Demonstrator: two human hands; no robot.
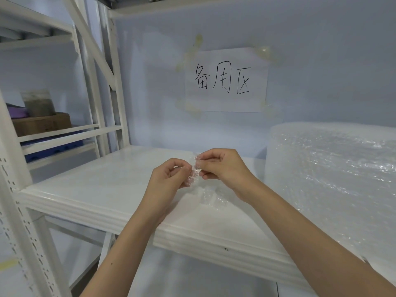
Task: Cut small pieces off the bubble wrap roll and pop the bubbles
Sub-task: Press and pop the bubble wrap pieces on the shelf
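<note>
Head view has you looking down at both your hands, raised just above a white shelf (90,189). Your left hand (169,176) and your right hand (222,168) meet at the fingertips, and between them you pinch a small piece (194,168) of clear bubble wrap. Your left thumb and forefinger are curled onto its left edge; your right thumb and fingers are curled onto its upper right edge. The piece hangs down between the hands, and its lower part trails toward the shelf under your right wrist, where more crinkled clear wrap shows; you cannot tell from here whether that lower part touches the shelf. Both forearms come in bare from the bottom of the frame, the left one crossing the shelf's front lip.

The roll (334,179) of bubble wrap stands on the same shelf, at your right, near your right hand but apart from it. It is big, pale and shiny, and it runs out of the frame at the right edge.

On the blue wall behind the shelf a paper sign (226,80) is taped up at its corners, with three handwritten characters in black. At your left, white rack uprights (113,82) rise beside the shelf. Farther left, on another rack, sits a brown box (42,123) with a clear bag (38,101) of something grey on top.
</note>
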